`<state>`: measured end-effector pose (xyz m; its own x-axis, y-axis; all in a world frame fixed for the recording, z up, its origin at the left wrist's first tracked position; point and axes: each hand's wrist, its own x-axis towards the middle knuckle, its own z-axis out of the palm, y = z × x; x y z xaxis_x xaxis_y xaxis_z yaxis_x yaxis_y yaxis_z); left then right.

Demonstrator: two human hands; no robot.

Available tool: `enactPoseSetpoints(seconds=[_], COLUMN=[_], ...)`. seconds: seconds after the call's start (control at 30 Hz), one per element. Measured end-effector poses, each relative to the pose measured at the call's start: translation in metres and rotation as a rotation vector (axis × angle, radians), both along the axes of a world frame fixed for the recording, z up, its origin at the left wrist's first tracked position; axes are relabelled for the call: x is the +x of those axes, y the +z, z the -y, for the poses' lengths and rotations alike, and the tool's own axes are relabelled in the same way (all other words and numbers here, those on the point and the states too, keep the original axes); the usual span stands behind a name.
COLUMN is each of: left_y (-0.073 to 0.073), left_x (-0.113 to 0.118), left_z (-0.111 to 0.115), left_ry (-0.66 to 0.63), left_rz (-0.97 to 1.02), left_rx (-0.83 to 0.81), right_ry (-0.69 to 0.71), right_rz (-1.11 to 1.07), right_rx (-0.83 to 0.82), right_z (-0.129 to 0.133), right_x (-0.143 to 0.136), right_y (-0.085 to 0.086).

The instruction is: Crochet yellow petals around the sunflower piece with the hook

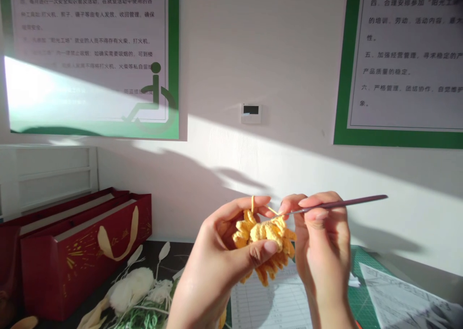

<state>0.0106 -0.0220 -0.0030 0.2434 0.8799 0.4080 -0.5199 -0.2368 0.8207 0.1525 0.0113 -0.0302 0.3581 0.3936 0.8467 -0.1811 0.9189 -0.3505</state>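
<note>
My left hand grips a yellow crocheted piece with several petal-like points, its thumb pressed across the front. A strand of yellow yarn loops over the left index finger and runs toward the piece's top edge. Between the thumb and fingers of my right hand is a crochet hook with a dark purple handle. Its thin metal shaft points left, and the tip meets the top of the yellow piece, where the stitches hide it. Both hands are raised above the table, close together.
Red gift bags stand at the left. Near them lie a white yarn ball and green yarn. Below the hands are a printed sheet and a green cutting mat, with another paper at right. A wall rises behind.
</note>
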Motion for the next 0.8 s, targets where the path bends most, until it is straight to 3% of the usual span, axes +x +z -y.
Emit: enactPoseSetpoints(seconds=[0.5,0.8], left_y=[0.004,0.004], left_x=[-0.001,0.001], left_z=[0.002,0.006], left_ry=[-0.012,0.02], left_rz=[0.018,0.046], left_rx=[0.025,0.025], right_ry=[-0.042,-0.294], right_rz=[0.116,0.281], right_rx=[0.14,0.332], right_z=[0.004,0.008], right_x=[0.011,0.017], right_y=[0.004,0.006])
